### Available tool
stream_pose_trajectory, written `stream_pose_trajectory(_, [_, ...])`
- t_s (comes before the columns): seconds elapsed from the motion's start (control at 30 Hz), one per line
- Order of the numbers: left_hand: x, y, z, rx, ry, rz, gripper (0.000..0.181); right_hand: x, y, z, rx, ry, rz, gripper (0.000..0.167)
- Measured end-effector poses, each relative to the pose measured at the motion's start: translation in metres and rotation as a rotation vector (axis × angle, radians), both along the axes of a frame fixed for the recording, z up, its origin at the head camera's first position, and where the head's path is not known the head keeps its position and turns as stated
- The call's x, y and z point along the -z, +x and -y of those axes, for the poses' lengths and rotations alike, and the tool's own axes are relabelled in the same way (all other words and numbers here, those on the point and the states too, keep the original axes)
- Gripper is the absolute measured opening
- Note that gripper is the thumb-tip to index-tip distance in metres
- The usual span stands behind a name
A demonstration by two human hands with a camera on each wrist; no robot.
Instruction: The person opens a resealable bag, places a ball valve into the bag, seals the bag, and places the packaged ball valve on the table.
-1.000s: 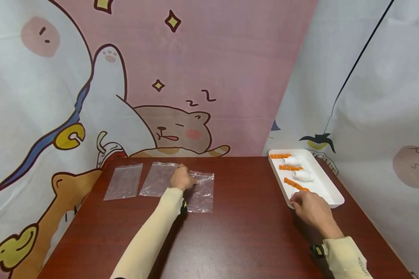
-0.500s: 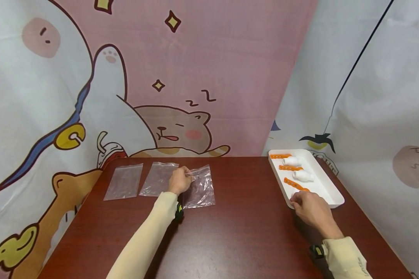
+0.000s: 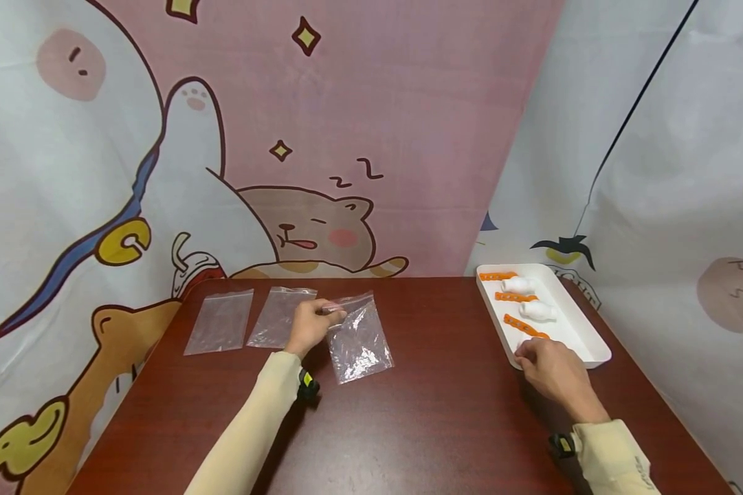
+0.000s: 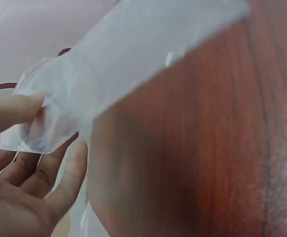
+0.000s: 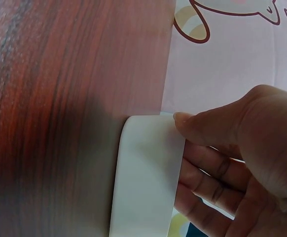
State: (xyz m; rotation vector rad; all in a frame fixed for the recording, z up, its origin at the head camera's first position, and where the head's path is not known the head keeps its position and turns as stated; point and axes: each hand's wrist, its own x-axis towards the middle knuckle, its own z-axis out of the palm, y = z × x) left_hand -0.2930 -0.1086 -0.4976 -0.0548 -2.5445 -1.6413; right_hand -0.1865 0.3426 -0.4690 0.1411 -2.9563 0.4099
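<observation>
Dark red-brown wood-grain table [image 3: 445,412], slight sheen; cartoon-print fabric backdrop [image 3: 433,124] behind, pink/white, wrinkled on R. L hand [image 3: 312,324] pinches top edge of clear, crinkly plastic bag [image 3: 360,344], L of table ctr. 2 flat clear bags [image 3: 219,323] to its L. R hand [image 3: 557,377] pinches near wall of white rect. tray [image 3: 584,337], rounded corners, smooth. In tray: 3 orange perforated strips [image 3: 516,298], 2 white bottle-shaped pcs [image 3: 538,311].

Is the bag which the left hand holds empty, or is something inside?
Empty: the bag looks flat, and only the table shows through its clear film.
</observation>
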Motion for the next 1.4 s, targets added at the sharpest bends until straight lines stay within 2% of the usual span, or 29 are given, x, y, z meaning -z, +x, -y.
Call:
stream_pose_trajectory(0.23, [-0.013, 0.011, -0.001, 0.07, 0.066, 0.006, 0.019, 0.002, 0.001, -0.001, 0.006, -0.005, -0.002, 0.003])
stream_pose_trajectory(0.47, [-0.031, 0.024, -0.002, 0.121, 0.081, -0.043, 0.02, 0.001, 0.0, -0.002, 0.007, -0.013, -0.017, 0.003])
stream_pose_trajectory(0.63, [-0.042, 0.032, -0.001, 0.178, 0.149, -0.051, 0.021, 0.001, 0.001, -0.003, 0.013, -0.018, -0.003, 0.004])
stream_pose_trajectory(0.73, [-0.047, 0.037, -0.001, 0.19, 0.171, -0.048, 0.02, 0.003, 0.001, -0.003, 0.015, -0.02, 0.003, 0.003])
stream_pose_trajectory(0.87, [-0.053, 0.045, -0.001, 0.199, 0.149, -0.061, 0.017, 0.004, 0.001, -0.003, 0.012, -0.024, -0.001, 0.003])
stream_pose_trajectory(1.13, [-0.06, 0.06, -0.004, 0.293, 0.102, -0.109, 0.016, 0.004, 0.002, -0.004, 0.004, -0.028, -0.004, 0.003])
stream_pose_trajectory(1.4, [-0.068, 0.07, -0.006, 0.322, 0.074, -0.126, 0.016, 0.002, 0.002, -0.001, -0.013, -0.04, 0.013, 0.006])
